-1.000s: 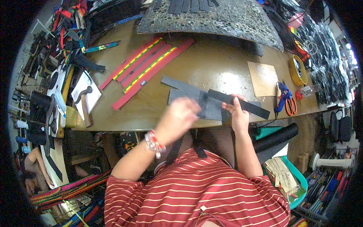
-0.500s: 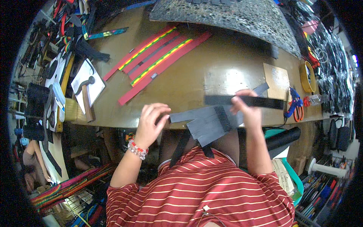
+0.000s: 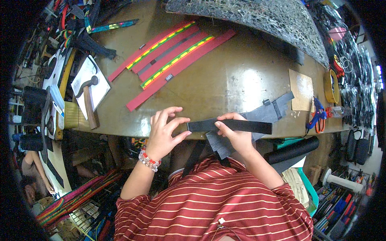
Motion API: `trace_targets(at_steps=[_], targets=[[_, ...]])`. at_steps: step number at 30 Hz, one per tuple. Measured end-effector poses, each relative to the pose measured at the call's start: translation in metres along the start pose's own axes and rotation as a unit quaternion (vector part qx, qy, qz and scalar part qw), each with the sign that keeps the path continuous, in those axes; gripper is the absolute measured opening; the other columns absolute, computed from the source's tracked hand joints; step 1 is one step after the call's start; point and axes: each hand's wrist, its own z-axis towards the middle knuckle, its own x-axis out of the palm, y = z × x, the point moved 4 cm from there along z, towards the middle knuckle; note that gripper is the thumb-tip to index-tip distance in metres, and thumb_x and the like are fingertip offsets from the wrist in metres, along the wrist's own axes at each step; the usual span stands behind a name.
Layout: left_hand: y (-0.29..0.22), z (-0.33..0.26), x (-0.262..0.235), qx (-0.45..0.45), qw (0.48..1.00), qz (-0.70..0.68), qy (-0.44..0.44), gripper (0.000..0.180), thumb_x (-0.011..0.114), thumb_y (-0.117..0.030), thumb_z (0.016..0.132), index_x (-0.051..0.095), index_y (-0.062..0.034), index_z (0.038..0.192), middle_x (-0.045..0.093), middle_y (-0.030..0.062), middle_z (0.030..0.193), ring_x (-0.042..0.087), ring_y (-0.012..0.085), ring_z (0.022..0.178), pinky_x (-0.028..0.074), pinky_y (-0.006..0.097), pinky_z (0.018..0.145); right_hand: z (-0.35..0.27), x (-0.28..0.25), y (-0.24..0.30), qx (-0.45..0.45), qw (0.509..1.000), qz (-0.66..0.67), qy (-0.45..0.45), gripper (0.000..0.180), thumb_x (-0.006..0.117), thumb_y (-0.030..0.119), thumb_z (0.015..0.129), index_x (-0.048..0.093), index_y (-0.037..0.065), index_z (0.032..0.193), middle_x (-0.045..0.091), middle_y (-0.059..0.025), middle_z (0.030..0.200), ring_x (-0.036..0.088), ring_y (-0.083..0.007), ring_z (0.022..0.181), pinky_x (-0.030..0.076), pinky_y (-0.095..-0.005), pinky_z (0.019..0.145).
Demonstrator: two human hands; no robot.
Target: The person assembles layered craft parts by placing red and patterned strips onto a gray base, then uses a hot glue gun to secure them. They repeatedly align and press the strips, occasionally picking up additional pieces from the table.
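Observation:
My right hand (image 3: 234, 132) grips a black strap (image 3: 249, 127) held level over the near edge of the brown worktable (image 3: 225, 76). Under that hand lie dark grey flat pieces (image 3: 268, 113) that hang partly off the table edge. My left hand (image 3: 164, 129) hovers just left of the strap's end with fingers spread, its fingertips close to the strap but holding nothing. A bead bracelet sits on the left wrist.
Red strips with yellow-green bands (image 3: 173, 60) lie across the table's middle. A hammer (image 3: 89, 102) rests on white paper at the left. Scissors with blue and orange handles (image 3: 317, 118), a brown card (image 3: 301, 89) and a yellow tape roll (image 3: 331, 86) are at the right. A grey textured mat (image 3: 257, 20) lies beyond.
My right hand has pulled the black strap and grey pieces toward the table's near edge. My left hand has lifted off the pieces and moved to the strap's left end.

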Motion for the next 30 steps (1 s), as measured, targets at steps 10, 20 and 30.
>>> trace_targets(at_steps=[10, 20, 30], targets=[[0.0000, -0.0007, 0.0004, -0.007, 1.000, -0.007, -0.002, 0.031, 0.077, -0.025, 0.068, 0.069, -0.0175, 0.096, 0.053, 0.0008, 0.122, 0.051, 0.0214, 0.104, 0.037, 0.041, 0.092, -0.0016, -0.0019, 0.0062, -0.027, 0.992, -0.119, -0.022, 0.016, 0.072, 0.005, 0.082, 0.063, 0.000, 0.094, 0.064, -0.0048, 0.071, 0.059, -0.0079, 0.058, 0.047, -0.0207, 0.052], [-0.0027, -0.0003, 0.0023, -0.027, 1.000, -0.001, 0.000, 0.029, 0.075, -0.023, 0.068, 0.067, -0.0172, 0.095, 0.053, 0.0007, 0.122, 0.051, 0.0222, 0.105, 0.036, 0.041, 0.093, 0.0000, -0.0015, 0.0027, 0.000, 0.998, -0.065, -0.019, 0.017, 0.072, 0.009, 0.083, 0.063, 0.001, 0.094, 0.064, -0.0034, 0.072, 0.057, -0.0068, 0.057, 0.046, -0.0204, 0.052], [-0.0012, -0.0004, 0.0011, -0.028, 0.999, -0.018, 0.013, 0.034, 0.075, -0.020, 0.066, 0.066, -0.0154, 0.098, 0.052, 0.0033, 0.125, 0.049, 0.0233, 0.107, 0.034, 0.040, 0.096, 0.0022, 0.0017, 0.0054, -0.053, 0.982, -0.176, -0.037, 0.014, 0.072, 0.008, 0.083, 0.065, 0.002, 0.093, 0.064, -0.0031, 0.069, 0.058, -0.0057, 0.056, 0.046, -0.0209, 0.050]])
